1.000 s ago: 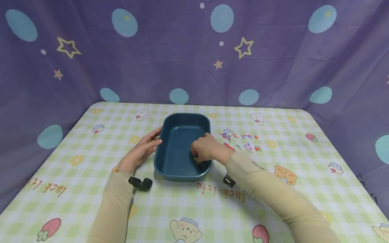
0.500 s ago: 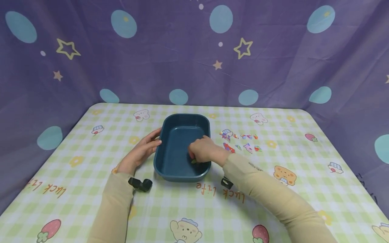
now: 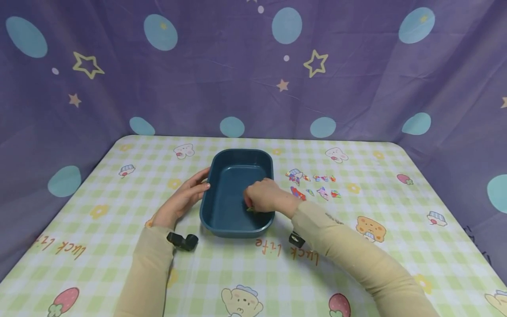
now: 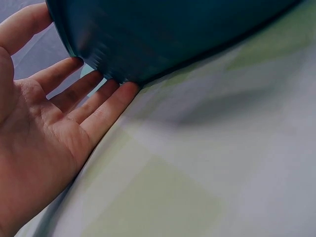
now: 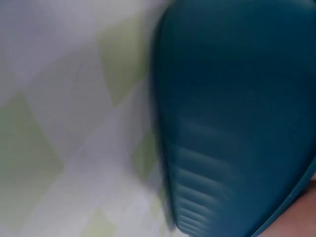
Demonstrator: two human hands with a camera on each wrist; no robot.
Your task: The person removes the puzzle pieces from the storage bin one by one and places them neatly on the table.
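Note:
A deep blue-green rectangular tub (image 3: 226, 193) with rounded corners stands on the table. My left hand (image 3: 184, 199) touches its left side with the fingertips and thumb; the left wrist view shows these nearly straight fingers (image 4: 106, 109) against the outer wall (image 4: 148, 34). Over the tub's right wall reaches my right hand (image 3: 264, 196), down inside with its fingers curled. A small green piece (image 3: 251, 209) shows at those fingertips, pinched there and mostly hidden, its kind too small to tell. The right wrist view shows chiefly the tub's outer wall (image 5: 222, 108) and a bit of hand (image 5: 296, 215).
Several small, colourful, shiny cut-out pieces (image 3: 322, 193) lie in two rows to the tub's right. The table wears a green-and-white checked cloth (image 3: 130, 198) with printed cartoons. A purple curtain (image 3: 222, 66) hangs behind the far edge.
My right hand has shifted slightly left inside the tub, and the green piece at its fingertips has moved left with it. The left hand stays at the tub's side.

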